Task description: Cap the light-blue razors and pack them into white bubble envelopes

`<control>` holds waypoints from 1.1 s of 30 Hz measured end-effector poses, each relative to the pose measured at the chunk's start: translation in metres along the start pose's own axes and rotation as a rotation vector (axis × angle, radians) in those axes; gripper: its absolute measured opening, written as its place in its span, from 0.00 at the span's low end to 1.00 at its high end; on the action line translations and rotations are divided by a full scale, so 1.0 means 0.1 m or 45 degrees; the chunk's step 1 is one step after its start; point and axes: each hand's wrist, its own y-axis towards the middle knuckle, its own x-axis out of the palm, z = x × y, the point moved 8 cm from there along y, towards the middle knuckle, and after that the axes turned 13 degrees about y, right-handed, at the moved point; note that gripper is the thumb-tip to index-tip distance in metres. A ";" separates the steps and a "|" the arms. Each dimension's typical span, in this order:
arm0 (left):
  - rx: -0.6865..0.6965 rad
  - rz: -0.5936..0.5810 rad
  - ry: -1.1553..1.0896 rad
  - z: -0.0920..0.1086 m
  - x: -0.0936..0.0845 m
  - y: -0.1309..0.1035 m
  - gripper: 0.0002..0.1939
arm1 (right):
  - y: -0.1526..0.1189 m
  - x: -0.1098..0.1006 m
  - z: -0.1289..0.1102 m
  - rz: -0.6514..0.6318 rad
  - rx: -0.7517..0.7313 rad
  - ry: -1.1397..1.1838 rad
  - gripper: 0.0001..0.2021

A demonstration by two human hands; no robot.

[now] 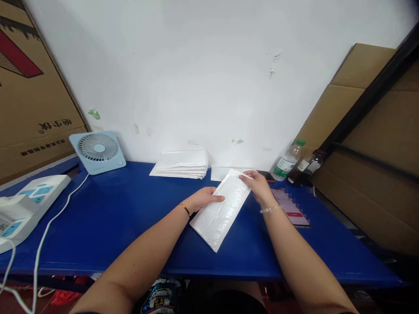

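A white bubble mailer (224,211) is held tilted above the blue table, its lower corner pointing toward me. My left hand (207,198) grips its left edge, thumb on top and the other fingers underneath. At the upper right end, my right hand (257,185) pinches the mailer near its flap, thumb on the front face. Behind it, a stack of white bubble mailers (181,163) lies against the wall. Another flat white mailer (220,173) lies partly hidden behind the held one.
A light-blue fan (98,151) and a white power strip (39,196) with cables stand left on the blue table (131,218). On the right are a green-capped water bottle (288,161), a dark-liquid bottle (306,168) and a phone (293,208). Cardboard (347,83) leans behind them.
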 end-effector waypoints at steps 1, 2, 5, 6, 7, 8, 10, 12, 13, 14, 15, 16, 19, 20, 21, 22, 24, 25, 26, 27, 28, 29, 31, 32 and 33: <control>-0.035 0.016 -0.014 -0.03 -0.02 0.01 0.25 | -0.02 0.01 0.07 0.008 0.029 0.058 0.16; -0.068 0.021 -0.043 -0.06 -0.04 0.02 0.25 | -0.04 0.03 0.12 -0.017 0.066 0.126 0.16; -0.126 -0.022 -0.181 -0.09 -0.09 0.00 0.22 | -0.16 0.18 0.11 -0.219 0.100 0.308 0.21; -0.133 -0.047 -0.219 -0.08 -0.10 -0.01 0.21 | -0.20 0.23 0.07 -0.298 0.081 0.331 0.23; -0.138 -0.078 -0.248 -0.08 -0.10 -0.03 0.20 | -0.24 0.27 0.02 -0.366 0.060 0.331 0.26; -0.139 -0.114 -0.269 -0.06 -0.10 -0.05 0.18 | -0.27 0.30 -0.02 -0.419 0.042 0.309 0.28; -0.119 -0.182 -0.292 -0.03 -0.07 -0.09 0.16 | -0.31 0.35 -0.04 -0.488 0.032 0.229 0.27; -0.081 -0.192 -0.286 -0.01 -0.05 -0.11 0.19 | -0.32 0.38 -0.02 -0.523 0.031 0.173 0.20; -0.053 -0.176 -0.274 0.00 -0.05 -0.11 0.20 | -0.32 0.39 -0.01 -0.535 0.034 0.167 0.16; -0.019 -0.154 -0.262 0.01 -0.05 -0.11 0.22 | -0.32 0.40 0.02 -0.546 0.048 0.175 0.15; 0.015 -0.134 -0.258 0.02 -0.06 -0.11 0.23 | -0.32 0.40 0.05 -0.548 0.072 0.195 0.14; 0.042 -0.124 -0.266 0.03 -0.07 -0.11 0.24 | -0.32 0.39 0.07 -0.538 0.100 0.220 0.15; 0.094 -0.060 -0.349 0.08 -0.19 -0.10 0.25 | -0.27 0.34 0.10 -0.448 0.136 0.316 0.17; 0.110 -0.013 -0.388 0.11 -0.27 -0.11 0.26 | -0.23 0.34 0.08 -0.413 0.119 0.345 0.17; 0.149 0.052 -0.437 0.16 -0.37 -0.13 0.28 | -0.17 0.36 0.06 -0.381 0.095 0.371 0.17; 0.214 0.128 -0.500 0.22 -0.49 -0.17 0.30 | -0.10 0.40 0.03 -0.357 0.071 0.393 0.17; 0.403 0.284 -0.654 0.37 -0.77 -0.29 0.36 | 0.08 0.57 -0.04 -0.324 0.035 0.408 0.17; 0.503 0.353 -0.737 0.44 -0.90 -0.36 0.37 | 0.18 0.71 -0.08 -0.325 0.018 0.402 0.16; 0.592 0.412 -0.821 0.49 -1.02 -0.44 0.38 | 0.28 0.87 -0.11 -0.326 0.005 0.381 0.15; 0.658 0.458 -0.903 0.51 -1.13 -0.51 0.37 | 0.39 1.05 -0.14 -0.334 0.006 0.338 0.13; 0.699 0.498 -0.986 0.51 -1.23 -0.56 0.36 | 0.48 1.24 -0.15 -0.347 0.019 0.254 0.12; 0.718 0.538 -1.071 0.48 -1.31 -0.59 0.34 | 0.56 1.41 -0.16 -0.357 0.023 0.129 0.12; 0.693 0.621 -1.226 0.36 -1.43 -0.61 0.30 | 0.70 1.61 -0.19 -0.317 -0.033 -0.217 0.13; 0.663 0.659 -1.286 0.29 -1.47 -0.60 0.28 | 0.74 1.64 -0.20 -0.298 -0.054 -0.300 0.13; 0.631 0.685 -1.332 0.23 -1.50 -0.59 0.26 | 0.78 1.60 -0.21 -0.273 -0.079 -0.359 0.14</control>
